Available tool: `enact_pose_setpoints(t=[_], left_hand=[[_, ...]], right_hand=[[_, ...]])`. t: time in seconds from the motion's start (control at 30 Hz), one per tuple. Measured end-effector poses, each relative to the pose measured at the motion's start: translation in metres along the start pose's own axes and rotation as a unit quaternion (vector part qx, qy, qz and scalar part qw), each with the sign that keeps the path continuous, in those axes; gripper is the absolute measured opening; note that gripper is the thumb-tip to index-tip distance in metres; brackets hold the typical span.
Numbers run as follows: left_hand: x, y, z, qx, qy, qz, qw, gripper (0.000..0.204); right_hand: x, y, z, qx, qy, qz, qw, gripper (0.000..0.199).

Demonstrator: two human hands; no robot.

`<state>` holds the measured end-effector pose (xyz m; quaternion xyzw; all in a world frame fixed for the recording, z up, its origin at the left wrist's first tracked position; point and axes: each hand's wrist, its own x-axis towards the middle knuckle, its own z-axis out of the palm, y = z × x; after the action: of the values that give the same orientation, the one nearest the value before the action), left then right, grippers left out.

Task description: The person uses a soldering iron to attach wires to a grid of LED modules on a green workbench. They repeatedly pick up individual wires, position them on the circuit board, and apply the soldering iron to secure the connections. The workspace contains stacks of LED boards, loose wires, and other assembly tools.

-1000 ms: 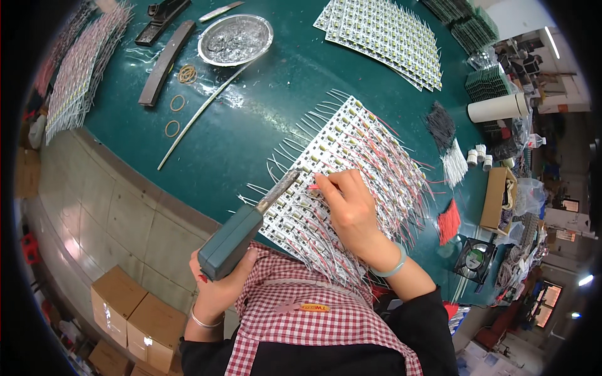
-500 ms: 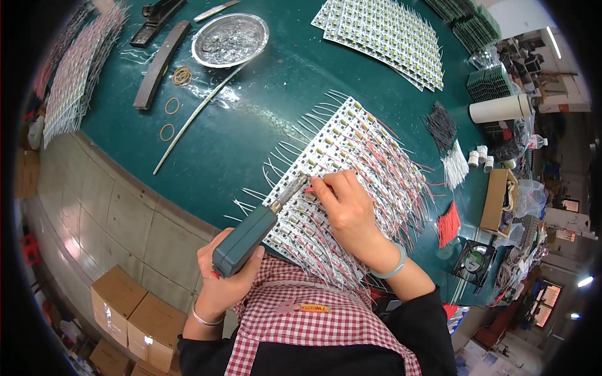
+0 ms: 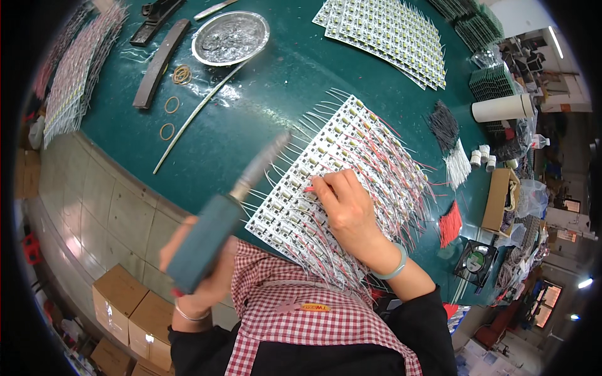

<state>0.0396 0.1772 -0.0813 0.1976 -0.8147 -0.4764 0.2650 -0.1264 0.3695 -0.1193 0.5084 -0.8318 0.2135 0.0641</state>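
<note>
Fingers (image 3: 323, 188) of my right hand (image 3: 348, 210) pinch a red wire (image 3: 309, 188) on the LED board panel (image 3: 351, 188); my left hand (image 3: 204, 276) grips a soldering iron (image 3: 219, 219) above the green worktop (image 3: 263, 106).

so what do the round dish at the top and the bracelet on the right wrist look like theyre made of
The dish looks like thin metal, probably aluminium: silvery, with crinkled glints across its inside. The bracelet looks like jade or glass, though plastic is possible: pale green, smooth, slightly translucent, a rigid unbroken ring.

Metal dish (image 3: 230, 37), rubber bands (image 3: 174, 103), cardboard boxes (image 3: 128, 311) nearby
</note>
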Motion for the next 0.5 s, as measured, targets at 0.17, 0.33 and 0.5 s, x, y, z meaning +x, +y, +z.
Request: enact_pose_setpoints(t=[0.17, 0.33, 0.5], left_hand=[[0.060, 0.011, -0.032, -0.028, 0.244, 0.140, 0.959, 0.023], [0.124, 0.003, -0.015, -0.029, 0.147, -0.057, 0.987, 0.019], [0.062, -0.004, 0.010, -0.123, 0.086, -0.170, 0.974, 0.026]], right_hand=[[0.003, -0.002, -0.004, -0.001, -0.002, -0.002, 1.000, 0.034], [-0.002, -0.003, -0.001, 0.009, 0.006, 0.014, 1.000, 0.033], [-0.009, 0.000, 0.001, 0.045, 0.032, 0.030, 0.998, 0.034]])
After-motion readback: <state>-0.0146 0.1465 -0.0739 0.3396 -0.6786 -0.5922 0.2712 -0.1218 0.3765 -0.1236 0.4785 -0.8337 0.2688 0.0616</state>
